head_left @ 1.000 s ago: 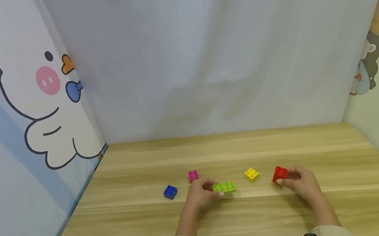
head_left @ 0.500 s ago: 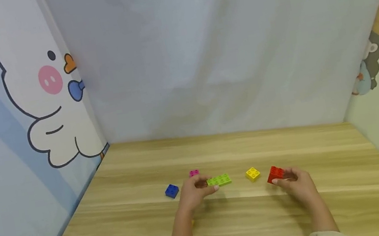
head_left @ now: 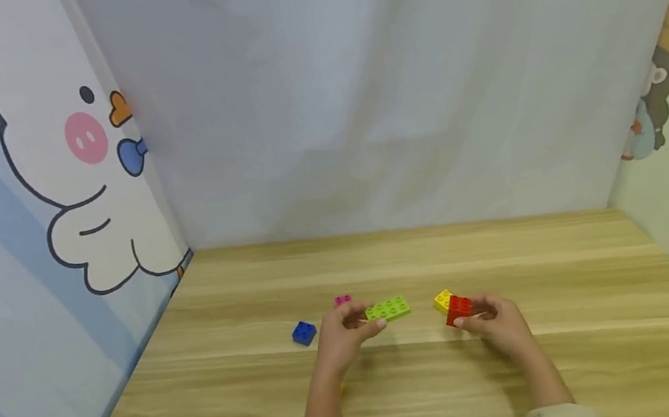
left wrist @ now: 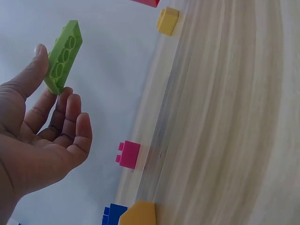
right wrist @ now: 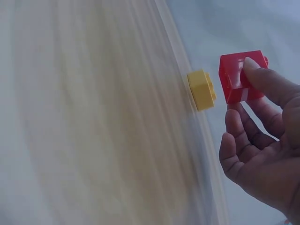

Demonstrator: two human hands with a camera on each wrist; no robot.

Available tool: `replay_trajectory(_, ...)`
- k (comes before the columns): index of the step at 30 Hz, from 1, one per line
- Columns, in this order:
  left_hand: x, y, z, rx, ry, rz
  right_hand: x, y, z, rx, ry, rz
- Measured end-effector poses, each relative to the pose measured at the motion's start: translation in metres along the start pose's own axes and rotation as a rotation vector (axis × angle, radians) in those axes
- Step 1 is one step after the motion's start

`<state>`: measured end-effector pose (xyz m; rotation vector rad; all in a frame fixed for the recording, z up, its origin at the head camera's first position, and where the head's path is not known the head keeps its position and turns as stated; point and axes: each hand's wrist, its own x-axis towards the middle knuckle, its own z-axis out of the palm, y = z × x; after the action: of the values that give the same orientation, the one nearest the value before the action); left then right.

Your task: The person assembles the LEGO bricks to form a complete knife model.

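Note:
My left hand (head_left: pixel 341 340) pinches one end of a flat lime-green building brick (head_left: pixel 388 310) above the table; the hollow underside of the green brick (left wrist: pixel 64 58) shows in the left wrist view. With thumb and fingers my right hand (head_left: pixel 501 321) grips a taller red brick (head_left: pixel 458 309), also lifted off the table. The red brick (right wrist: pixel 241 75) looks side-on in the right wrist view. Just behind it in the head view sits a yellow brick (head_left: pixel 442 302), partly covered. The two held bricks are apart.
A blue brick (head_left: pixel 304 333) lies left of my left hand. Beyond that hand a magenta brick (head_left: pixel 343 300) is partly hidden. A yellow-orange block (left wrist: pixel 139 214) lies near my left forearm, mostly covered in the head view. Curtains stand behind the wooden table (head_left: pixel 239 276).
My right hand has carried the red brick leftward, to in front of the yellow brick. My left hand has raised the green brick and shifted it slightly away from me.

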<state>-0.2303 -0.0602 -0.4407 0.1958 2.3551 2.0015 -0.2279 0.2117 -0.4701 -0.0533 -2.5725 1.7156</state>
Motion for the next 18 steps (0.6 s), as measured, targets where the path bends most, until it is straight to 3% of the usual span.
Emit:
replay_trajectory(10,0.005,-0.004,0.007,-0.044,0.003,0.014,0.007,-0.012,0.026,0.032,-0.067,-0.046)
replay_trajectory(18,0.009,-0.006,0.017,-0.037,0.008,0.016,0.010,-0.017,0.042,0.058,-0.174,-0.050)
